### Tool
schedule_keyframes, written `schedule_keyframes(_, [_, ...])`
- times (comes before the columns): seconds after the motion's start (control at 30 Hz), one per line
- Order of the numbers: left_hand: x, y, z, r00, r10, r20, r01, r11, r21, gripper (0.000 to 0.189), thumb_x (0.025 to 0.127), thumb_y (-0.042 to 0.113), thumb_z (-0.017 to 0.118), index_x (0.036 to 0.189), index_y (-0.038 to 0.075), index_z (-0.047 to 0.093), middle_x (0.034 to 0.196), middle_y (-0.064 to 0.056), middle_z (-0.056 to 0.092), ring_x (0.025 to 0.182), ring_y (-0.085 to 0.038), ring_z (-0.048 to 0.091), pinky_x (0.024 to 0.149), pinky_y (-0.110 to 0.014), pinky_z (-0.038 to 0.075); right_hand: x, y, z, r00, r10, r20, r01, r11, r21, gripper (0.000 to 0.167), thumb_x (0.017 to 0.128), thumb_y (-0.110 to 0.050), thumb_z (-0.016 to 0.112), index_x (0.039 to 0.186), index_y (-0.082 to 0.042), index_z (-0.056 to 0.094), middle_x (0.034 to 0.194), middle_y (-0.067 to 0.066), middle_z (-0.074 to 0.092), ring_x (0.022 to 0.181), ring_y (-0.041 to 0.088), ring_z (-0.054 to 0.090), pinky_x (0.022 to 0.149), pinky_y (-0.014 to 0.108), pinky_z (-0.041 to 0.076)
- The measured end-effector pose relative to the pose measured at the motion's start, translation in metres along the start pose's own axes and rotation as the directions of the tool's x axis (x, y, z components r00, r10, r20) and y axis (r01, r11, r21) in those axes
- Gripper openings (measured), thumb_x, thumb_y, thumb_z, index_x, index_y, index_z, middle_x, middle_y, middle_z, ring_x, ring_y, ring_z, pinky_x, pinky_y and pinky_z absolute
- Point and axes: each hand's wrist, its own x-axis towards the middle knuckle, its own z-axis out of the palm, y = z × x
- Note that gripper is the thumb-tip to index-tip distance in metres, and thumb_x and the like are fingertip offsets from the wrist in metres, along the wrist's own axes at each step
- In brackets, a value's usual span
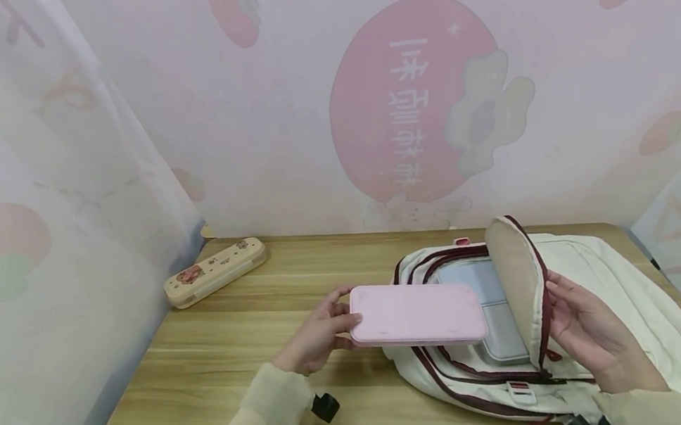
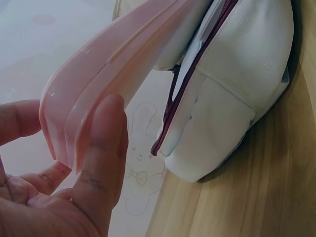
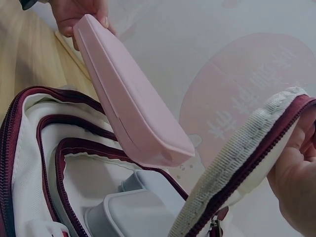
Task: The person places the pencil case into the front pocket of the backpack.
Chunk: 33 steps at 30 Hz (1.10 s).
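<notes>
Left hand (image 1: pixel 323 329) grips the pink case (image 1: pixel 418 313) by its left end, presumably so the right end hangs free over the open pocket (image 3: pixel 94 173) of the white backpack (image 1: pixel 616 278). Right hand (image 1: pixel 592 325) pinches the flap (image 1: pixel 517 286) rightward, apparently exposing the grey-blue contents (image 1: pixel 505 330). Patterned case (image 1: pixel 215 273): far left on table (image 1: pixel 207 371), well apart.

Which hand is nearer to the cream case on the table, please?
The left. The left hand, gripping the pink case, is nearer the camera and right of the cream case; the right hand is much farther right, holding the backpack flap.
</notes>
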Motion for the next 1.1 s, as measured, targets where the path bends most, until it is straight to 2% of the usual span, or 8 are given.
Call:
schedule_keyframes(0.4, [0.006,-0.004,0.022,1.000,-0.011,0.020,0.011,1.000,-0.009,0.061,0.098,0.001,0.061,0.154,0.004,0.036,0.113,-0.018,0.055,0.085,-0.023,0.062,0.070,-0.034,0.059,0.001,0.000,0.002,1.000,-0.004,-0.017,0.004,1.000,-0.025,0.041,0.113,-0.001,0.019,0.126,0.007,0.057,0.121,0.020,0.065,0.111,0.027,0.064,0.096,0.037,0.054])
schedule_keyframes(0.63, [0.006,-0.013,0.029,1.000,-0.009,0.023,0.009,1.000,-0.026,0.059,0.098,-0.001,0.060,0.152,0.003,0.039,0.110,-0.016,0.056,0.081,-0.022,0.063,0.073,-0.041,0.061,0.002,0.001,0.002,1.000,-0.004,-0.017,0.004,1.000,-0.013,0.040,0.113,-0.001,0.020,0.126,0.007,0.056,0.121,0.021,0.064,0.110,0.027,0.065,0.095,0.036,0.055])
schedule_keyframes(0.87, [0.007,-0.018,0.043,0.998,-0.011,0.056,0.016,0.996,-0.090,0.061,0.096,-0.004,0.061,0.151,0.002,0.036,0.106,-0.015,0.054,0.079,-0.023,0.062,0.065,-0.034,0.060,0.002,0.001,0.002,1.000,-0.003,-0.011,0.003,1.000,-0.019,0.040,0.113,-0.001,0.020,0.126,0.007,0.057,0.121,0.020,0.064,0.110,0.027,0.064,0.094,0.037,0.054])
schedule_keyframes(1.1, [0.005,-0.021,0.056,0.998,-0.012,0.066,0.020,0.992,-0.124,0.062,0.097,-0.004,0.062,0.151,0.003,0.034,0.104,-0.013,0.053,0.078,-0.021,0.061,0.063,-0.031,0.059,0.004,0.000,0.002,1.000,0.001,0.007,-0.001,1.000,-0.021,0.041,0.113,-0.001,0.019,0.126,0.008,0.057,0.122,0.021,0.064,0.112,0.027,0.064,0.096,0.037,0.054])
